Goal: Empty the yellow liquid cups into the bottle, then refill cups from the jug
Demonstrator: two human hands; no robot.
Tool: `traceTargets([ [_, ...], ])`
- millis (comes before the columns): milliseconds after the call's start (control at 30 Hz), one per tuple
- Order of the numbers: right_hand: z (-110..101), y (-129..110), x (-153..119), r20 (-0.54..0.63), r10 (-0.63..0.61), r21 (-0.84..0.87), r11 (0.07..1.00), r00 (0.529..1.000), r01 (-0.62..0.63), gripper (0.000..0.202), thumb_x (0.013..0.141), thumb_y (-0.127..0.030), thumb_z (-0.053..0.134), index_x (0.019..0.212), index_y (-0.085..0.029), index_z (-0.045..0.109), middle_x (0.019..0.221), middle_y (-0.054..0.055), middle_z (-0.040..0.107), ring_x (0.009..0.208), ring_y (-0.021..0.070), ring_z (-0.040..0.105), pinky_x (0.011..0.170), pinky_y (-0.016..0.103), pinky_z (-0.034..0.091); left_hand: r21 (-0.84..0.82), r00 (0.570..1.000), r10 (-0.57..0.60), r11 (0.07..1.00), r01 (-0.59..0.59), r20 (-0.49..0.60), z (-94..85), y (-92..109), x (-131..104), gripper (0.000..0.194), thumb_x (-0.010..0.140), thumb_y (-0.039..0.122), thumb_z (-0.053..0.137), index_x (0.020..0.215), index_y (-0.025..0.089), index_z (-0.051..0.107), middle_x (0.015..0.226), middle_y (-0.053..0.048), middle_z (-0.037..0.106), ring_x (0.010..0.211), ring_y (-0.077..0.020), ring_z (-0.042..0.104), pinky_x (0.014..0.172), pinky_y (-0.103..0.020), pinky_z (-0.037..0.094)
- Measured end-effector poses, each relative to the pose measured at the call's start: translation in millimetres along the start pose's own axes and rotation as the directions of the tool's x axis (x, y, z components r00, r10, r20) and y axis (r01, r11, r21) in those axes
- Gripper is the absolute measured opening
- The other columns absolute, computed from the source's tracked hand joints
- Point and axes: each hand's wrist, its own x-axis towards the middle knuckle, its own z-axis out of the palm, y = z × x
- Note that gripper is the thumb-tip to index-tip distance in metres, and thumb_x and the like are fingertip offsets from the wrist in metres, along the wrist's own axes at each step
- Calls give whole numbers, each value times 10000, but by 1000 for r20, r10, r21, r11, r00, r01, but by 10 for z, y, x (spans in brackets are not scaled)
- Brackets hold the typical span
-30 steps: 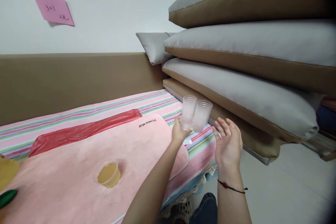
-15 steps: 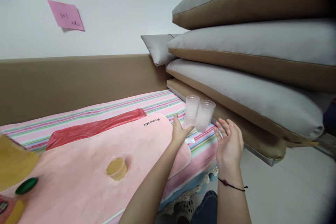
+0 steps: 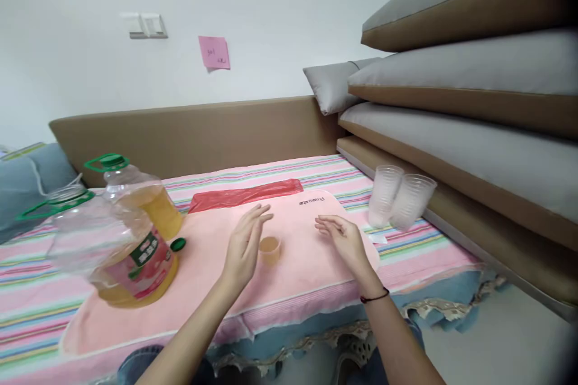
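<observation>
A plastic cup (image 3: 270, 251) with yellowish liquid stands on the pink mat (image 3: 208, 307). Just left of the cup, my left hand (image 3: 244, 243) is raised with its fingers extended and holds nothing. My right hand (image 3: 343, 240) hovers over the mat's right part, fingers stretched toward the left and nothing in them. Two stacks of clear plastic cups, a left stack (image 3: 385, 197) and a right stack (image 3: 412, 201), stand side by side on the striped cloth beyond my right hand.
At the left an uncapped jug (image 3: 149, 264) of yellow liquid stands before a capped jug (image 3: 156, 204). A green cap (image 3: 177, 244) lies beside them. Behind the mat is a red plastic bag (image 3: 244, 194). Stacked cushions (image 3: 460, 126) rise at the right.
My view has swung left, bringing both jugs into sight. Both hands have moved left, away from the stacked cups, with my left hand now beside the cup of liquid.
</observation>
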Motion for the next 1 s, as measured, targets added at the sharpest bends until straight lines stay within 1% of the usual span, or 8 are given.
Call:
traceTargets([
  [133,318,376,-118,143,81,-66,995,986,-72,503,457,-220,866,944,-220,739,995,85,782,901,255,743,898,516,555,116,986,-50,991,69,-161,-426,-549,-289,425,984,426,338,1132,191,660,1279,-106,663,1245,-224,587,1115,-473,423],
  [267,613,669,-250,233,111,-80,992,966,-94,693,344,-123,898,1007,-205,715,1087,116,749,1062,295,700,1011,565,469,206,967,-92,968,143,-236,-679,-828,-536,414,976,379,347,1245,168,580,1316,-132,632,1260,-236,574,1086,-475,447],
  [400,873,829,-350,235,83,-34,996,969,-77,679,404,-172,893,1046,-204,672,1166,111,715,1121,274,672,1053,527,444,249,969,-83,958,141,-231,-858,-866,-669,383,968,338,396,1289,180,532,1345,-132,604,1286,-246,548,1082,-476,445],
  [567,1033,902,-426,197,74,-19,997,978,-72,576,473,-198,876,1013,-196,674,1060,80,744,1020,255,705,1007,514,485,310,961,6,947,83,-278,-1041,-886,-765,332,956,283,444,1269,199,517,1306,-128,609,1266,-239,555,1068,-465,456],
  [700,1086,866,-461,150,78,-23,997,986,-75,547,453,-209,885,965,-178,694,995,73,756,946,254,724,947,496,532,402,940,158,915,-25,-302,-1166,-887,-839,341,939,208,469,1280,208,494,1341,-132,573,1313,-245,513,1092,-476,431],
  [867,1186,690,-480,169,65,-41,997,984,-58,578,429,-238,909,971,-169,722,1002,90,767,945,280,722,959,550,515,582,869,348,809,-89,-352,-1328,-784,-913,450,879,111,541,1306,219,450,1388,-146,503,1442,-279,345,1148,-520,348],
  [933,1270,566,-472,199,54,-53,998,979,-44,610,423,-246,921,998,-176,730,1052,98,761,977,288,712,963,549,515,644,819,394,764,-40,-417,-1415,-752,-930,555,851,112,591,1353,235,391,1422,-156,450,1468,-294,285,1161,-547,315],
  [1000,1402,410,-459,227,37,-71,997,973,-22,627,431,-269,927,1022,-184,734,1089,99,752,1001,290,702,949,529,531,676,762,401,734,66,-509,-1524,-758,-942,684,825,156,652,1407,250,305,1471,-172,373,1484,-315,231,1172,-583,274],
])
